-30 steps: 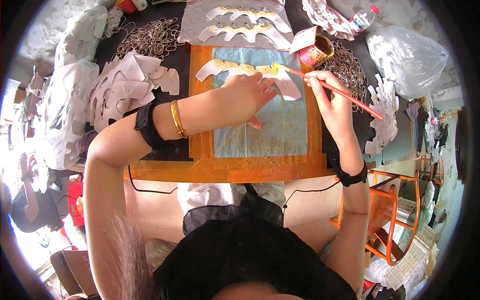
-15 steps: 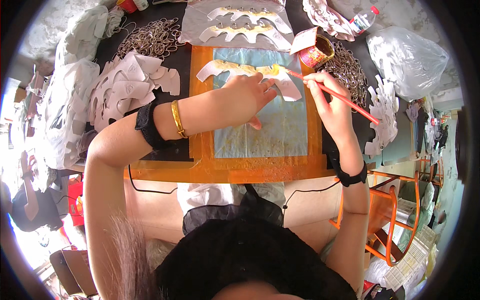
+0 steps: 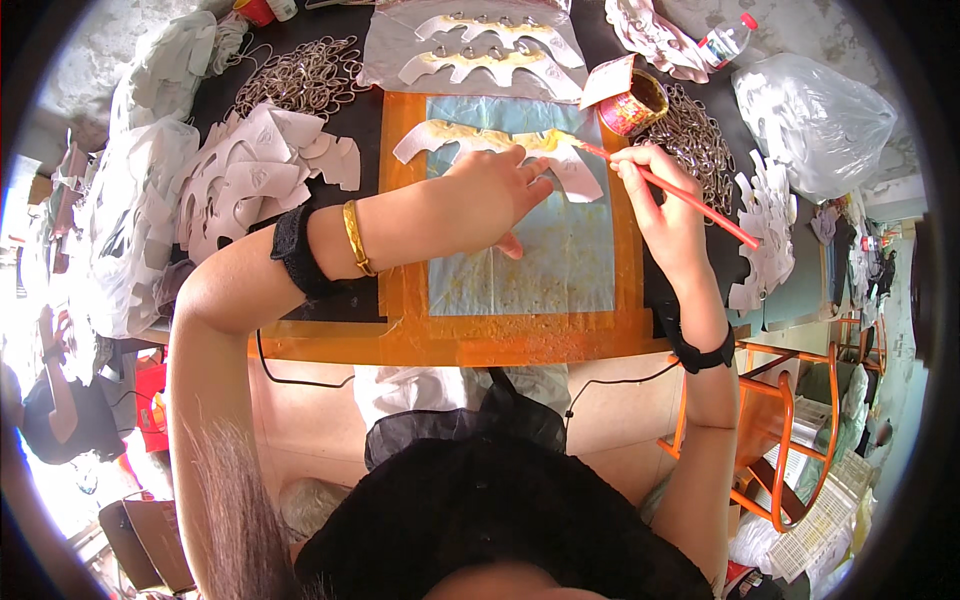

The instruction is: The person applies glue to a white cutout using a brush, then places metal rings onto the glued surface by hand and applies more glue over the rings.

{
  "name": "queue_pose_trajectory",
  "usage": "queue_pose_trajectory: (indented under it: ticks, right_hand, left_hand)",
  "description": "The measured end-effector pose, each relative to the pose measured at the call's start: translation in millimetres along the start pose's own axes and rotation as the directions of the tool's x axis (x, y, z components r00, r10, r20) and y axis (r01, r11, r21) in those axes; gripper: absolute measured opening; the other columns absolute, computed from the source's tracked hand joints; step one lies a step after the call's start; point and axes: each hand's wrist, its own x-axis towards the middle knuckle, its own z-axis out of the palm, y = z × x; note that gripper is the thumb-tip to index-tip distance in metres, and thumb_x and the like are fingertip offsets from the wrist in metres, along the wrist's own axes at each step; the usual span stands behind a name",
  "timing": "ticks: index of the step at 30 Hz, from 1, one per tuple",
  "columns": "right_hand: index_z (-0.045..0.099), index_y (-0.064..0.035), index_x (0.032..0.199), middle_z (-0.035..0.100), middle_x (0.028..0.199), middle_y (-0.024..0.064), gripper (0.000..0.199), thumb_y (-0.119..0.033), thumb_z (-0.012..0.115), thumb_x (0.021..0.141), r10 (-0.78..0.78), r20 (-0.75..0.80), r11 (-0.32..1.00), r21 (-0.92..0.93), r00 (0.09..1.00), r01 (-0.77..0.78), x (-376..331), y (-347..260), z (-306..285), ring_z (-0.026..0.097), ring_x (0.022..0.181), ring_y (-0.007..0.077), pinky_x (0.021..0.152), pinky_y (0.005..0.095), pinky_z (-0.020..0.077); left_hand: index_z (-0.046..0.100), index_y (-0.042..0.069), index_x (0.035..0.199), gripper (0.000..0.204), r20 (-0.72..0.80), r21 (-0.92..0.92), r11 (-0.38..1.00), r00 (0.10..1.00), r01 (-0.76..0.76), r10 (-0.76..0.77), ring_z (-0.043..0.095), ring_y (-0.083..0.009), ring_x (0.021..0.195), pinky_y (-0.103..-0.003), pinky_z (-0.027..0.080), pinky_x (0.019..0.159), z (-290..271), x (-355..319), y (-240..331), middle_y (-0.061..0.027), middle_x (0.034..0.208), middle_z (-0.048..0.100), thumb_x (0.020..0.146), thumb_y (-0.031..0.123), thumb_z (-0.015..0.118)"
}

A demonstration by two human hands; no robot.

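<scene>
A curved white cut-out piece (image 3: 577,180) with a scalloped edge lies on the blue sheet (image 3: 530,265), yellow paste smeared along its upper edge. My left hand (image 3: 500,195) rests over the piece's lower edge with the fingers spread, holding nothing between them. Between the thumb and fingers of my right hand (image 3: 660,205) is a slim red brush (image 3: 705,210). Its tip touches the pasted edge near the right end of the piece. A tin (image 3: 632,108) with yellow paste inside its rim stands just beyond my right hand.
Two similar pieces with metal rings, one the lower piece (image 3: 490,70), lie on a grey sheet at the back. Ring heaps (image 3: 300,80) flank the work area. Stacked cut-outs (image 3: 250,175) lie left; a clear plastic bag (image 3: 820,125) and a bottle (image 3: 728,42) stand right.
My right hand and the brush tip have shifted very slightly to the right along the pasted edge. My left hand and the white piece stay in place.
</scene>
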Motion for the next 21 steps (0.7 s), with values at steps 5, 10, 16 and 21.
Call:
queue_pose_trajectory:
  ticks: [5,10,16,21]
  right_hand:
    - [0.060,0.0009,0.094,0.064,0.083,0.0053,0.011,-0.008,0.054,0.095,0.135,-0.034,0.958,0.260,0.990,-0.122,-4.7,1.0,-4.9,0.059,0.077,0.0095,0.072,0.0251,0.0465]
    - [0.060,0.0014,0.093,0.064,0.083,0.0047,0.012,-0.008,0.054,0.095,0.139,0.007,0.978,0.156,0.990,-0.139,-4.1,2.3,-1.6,0.059,0.078,0.0095,0.074,0.0253,0.0466]
    - [0.061,0.0014,0.095,0.065,0.083,0.0053,0.012,-0.009,0.055,0.095,0.191,-0.001,0.952,0.245,0.982,-0.185,-3.4,1.6,1.4,0.061,0.080,0.0095,0.075,0.0249,0.0474]
    - [0.062,0.0013,0.095,0.066,0.084,0.0056,0.011,-0.008,0.055,0.095,0.134,-0.027,0.962,0.243,0.991,-0.123,-0.6,-1.7,8.2,0.061,0.079,0.0097,0.073,0.0252,0.0481]
  left_hand:
    - [0.048,0.000,0.119,0.071,0.031,-0.030,1.000,0.999,-0.009,0.010,0.048,-0.0304,0.118,-0.039,0.054,0.086,-2.8,1.0,0.6,-0.0125,0.145,0.038,0.070,0.045,0.075]
    - [0.048,0.000,0.119,0.071,-0.010,0.001,1.000,1.000,0.002,-0.002,0.048,-0.0299,0.116,-0.039,0.054,0.085,1.9,-0.8,0.4,-0.0117,0.144,0.039,0.070,0.044,0.075]
    - [0.047,0.001,0.120,0.071,0.021,-0.014,1.000,1.000,0.018,-0.017,0.047,-0.0297,0.118,-0.039,0.054,0.086,-0.9,0.2,1.3,-0.0114,0.145,0.038,0.071,0.044,0.075]
    - [0.047,0.001,0.120,0.071,0.004,0.000,1.000,1.000,0.007,-0.007,0.047,-0.0296,0.118,-0.039,0.054,0.086,0.8,0.2,0.4,-0.0116,0.145,0.038,0.071,0.045,0.075]
